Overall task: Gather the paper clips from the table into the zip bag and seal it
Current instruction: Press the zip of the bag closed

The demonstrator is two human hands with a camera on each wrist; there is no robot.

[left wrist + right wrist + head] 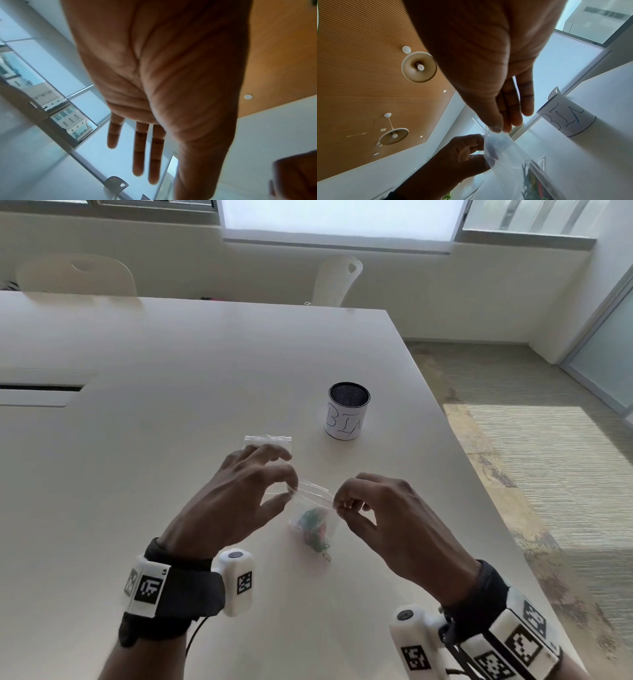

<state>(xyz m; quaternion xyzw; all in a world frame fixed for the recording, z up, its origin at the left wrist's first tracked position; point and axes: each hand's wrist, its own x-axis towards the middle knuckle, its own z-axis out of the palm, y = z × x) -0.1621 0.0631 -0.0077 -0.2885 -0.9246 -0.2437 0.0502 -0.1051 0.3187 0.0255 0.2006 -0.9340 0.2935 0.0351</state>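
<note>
A small clear zip bag [313, 510] hangs just above the white table [171, 440], its bottom full of coloured paper clips [313, 527]. My left hand [293, 491] pinches the left end of the bag's top strip between thumb and forefinger, the other fingers spread. My right hand [337, 505] pinches the right end. In the right wrist view the right hand [500, 128] grips the bag [505, 155] at its corner, the left hand [471, 148] holds the other side, and the clips [534, 182] show through the plastic. The left wrist view shows only the left hand's [155, 162] palm and straight fingers.
A second, empty zip bag [268, 441] lies flat on the table just beyond my left hand. A mesh cup wrapped in paper marked BIN [348, 412] stands behind and to the right. The table's right edge [479, 484] runs close to my right hand. Two chairs stand at the far side.
</note>
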